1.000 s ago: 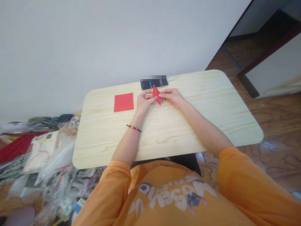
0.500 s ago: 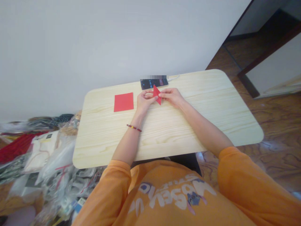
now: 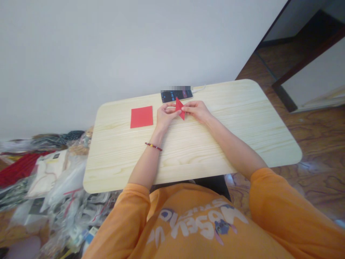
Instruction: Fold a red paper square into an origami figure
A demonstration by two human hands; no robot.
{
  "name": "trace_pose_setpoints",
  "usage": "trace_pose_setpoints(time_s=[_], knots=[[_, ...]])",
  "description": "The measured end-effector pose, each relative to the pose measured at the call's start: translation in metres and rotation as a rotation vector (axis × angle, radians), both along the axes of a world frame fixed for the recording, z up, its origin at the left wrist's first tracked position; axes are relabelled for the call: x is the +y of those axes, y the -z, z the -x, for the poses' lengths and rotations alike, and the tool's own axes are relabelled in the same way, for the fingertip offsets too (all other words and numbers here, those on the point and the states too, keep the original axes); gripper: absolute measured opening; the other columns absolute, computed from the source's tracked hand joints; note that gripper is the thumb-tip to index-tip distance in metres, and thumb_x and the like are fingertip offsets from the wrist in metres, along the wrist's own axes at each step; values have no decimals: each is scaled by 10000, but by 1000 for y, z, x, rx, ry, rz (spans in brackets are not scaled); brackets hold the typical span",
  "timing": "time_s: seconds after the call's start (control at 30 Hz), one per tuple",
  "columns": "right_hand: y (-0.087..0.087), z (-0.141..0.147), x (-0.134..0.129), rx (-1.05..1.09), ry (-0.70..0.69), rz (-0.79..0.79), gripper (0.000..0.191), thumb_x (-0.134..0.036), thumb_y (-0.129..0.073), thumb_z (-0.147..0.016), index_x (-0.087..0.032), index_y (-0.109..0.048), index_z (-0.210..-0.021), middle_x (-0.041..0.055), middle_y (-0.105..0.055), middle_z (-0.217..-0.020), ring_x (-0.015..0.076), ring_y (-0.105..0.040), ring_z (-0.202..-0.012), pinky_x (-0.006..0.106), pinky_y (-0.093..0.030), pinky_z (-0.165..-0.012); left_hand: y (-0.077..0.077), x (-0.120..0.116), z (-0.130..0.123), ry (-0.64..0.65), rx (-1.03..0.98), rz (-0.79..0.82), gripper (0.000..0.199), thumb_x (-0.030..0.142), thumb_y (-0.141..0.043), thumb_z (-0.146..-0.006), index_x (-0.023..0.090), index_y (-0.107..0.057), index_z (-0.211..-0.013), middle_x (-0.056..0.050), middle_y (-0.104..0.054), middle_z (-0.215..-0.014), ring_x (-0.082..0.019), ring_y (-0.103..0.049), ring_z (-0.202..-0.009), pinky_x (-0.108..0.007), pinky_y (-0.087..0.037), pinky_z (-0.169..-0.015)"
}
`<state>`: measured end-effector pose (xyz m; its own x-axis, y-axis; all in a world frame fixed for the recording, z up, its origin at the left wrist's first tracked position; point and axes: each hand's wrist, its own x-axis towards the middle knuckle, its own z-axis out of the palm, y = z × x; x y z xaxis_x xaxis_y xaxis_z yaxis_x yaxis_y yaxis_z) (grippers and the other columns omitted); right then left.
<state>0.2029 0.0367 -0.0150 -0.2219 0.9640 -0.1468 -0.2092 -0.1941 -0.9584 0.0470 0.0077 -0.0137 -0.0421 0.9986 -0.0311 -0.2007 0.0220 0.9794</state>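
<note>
Both bare hands met near the far edge of the pale wooden table (image 3: 205,154), about midway along it. The left hand (image 3: 165,117) and right hand (image 3: 198,110) were closed on a narrow, pointed piece of folded red paper (image 3: 180,109), pinching it from opposite sides. The fingers (image 3: 190,105) of each hand were curled inward, not spread, with the thumbs hidden or hard to tell apart. The paper stood just in front of a black phone (image 3: 176,96); whether it touched the table, I could not tell.

It looked very light and thin, soft as a sheet but slightly stiffened along its creases. The sharp tips seemed the most fragile parts, apt to bend or crumple, and the smooth surface might slip. The thick folded middle looked the best place to hold, with a gentle pinch.

A flat square sheet of red paper (image 3: 141,117) lay left of the hands, near the far edge, well clear of them.
</note>
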Motion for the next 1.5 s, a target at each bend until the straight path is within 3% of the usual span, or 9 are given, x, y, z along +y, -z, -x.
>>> trace_pose_setpoints(time_s=[0.3,0.77,1.07,1.5], knots=[[5,2,2,7,22,-30,378,-354,-903,-392,-140,-680,-610,1,-651,-561,83,-533,-512,229,-437,-536,3,2,0,1,-23,2,480,311,-883,-458,163,-632,-839,-19,-725,-723,-162,-681,-662,-292,-519,-708],[5,2,2,-22,-50,-54,321,-341,-867,-492,-133,-687,-658,17,-663,-607,98,-552,-557,230,-391,-536,1,6,-2,-5,-38,4,375,209,-845,-470,183,-574,-728,50,-646,-567,-95,-598,-531,-207,-454,-576],[0,3,0,-12,-36,-109,225,-294,-791,-531,-133,-651,-605,-17,-603,-547,64,-463,-509,221,-313,-510,0,6,-3,23,-37,14,337,140,-802,-487,175,-541,-697,65,-617,-549,-61,-551,-505,-177,-417,-557],[2,6,-3,-27,-18,-139,303,-355,-810,-539,-139,-655,-681,-15,-622,-598,74,-472,-524,219,-305,-497,0,5,-3,29,-23,-3,360,162,-826,-510,180,-516,-692,71,-607,-553,-64,-560,-507,-185,-443,-570]])
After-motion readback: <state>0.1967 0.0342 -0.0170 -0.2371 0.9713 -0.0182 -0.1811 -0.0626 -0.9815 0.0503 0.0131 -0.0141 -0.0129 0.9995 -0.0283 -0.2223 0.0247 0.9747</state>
